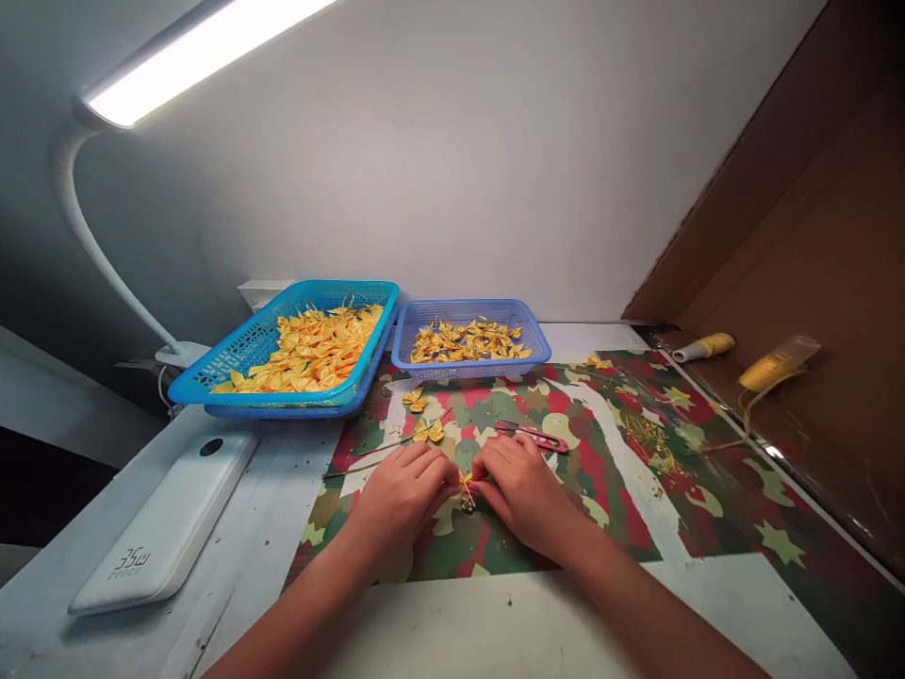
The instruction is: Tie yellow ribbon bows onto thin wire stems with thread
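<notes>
Over the camouflage-patterned sheet (pixel 452 556), my left hand (pixel 410 486) and my right hand (pixel 521 486) meet with fingers pinched. Between them is a small yellow ribbon bow (pixel 466 481), mostly hidden by the fingertips. Small shiny bells (pixel 468 505) hang just below it. Two yellow ribbon bows (pixel 428 431) (pixel 414 401) lie beyond my left hand, near thin dark green stems or wires (pixel 368 465). Behind my right hand rests a slim tool with a pink handle (pixel 551 441), its far end pointing left.
A turquoise basket (pixel 190 382) heaped with yellow bows stands back left, beside a blue-violet basket (pixel 470 370) of smaller bows. A white power bank (pixel 166 523) lies left, under a lit lamp (pixel 205 57). Thread spools (pixel 774 366) and gold bits (pixel 654 443) are at right.
</notes>
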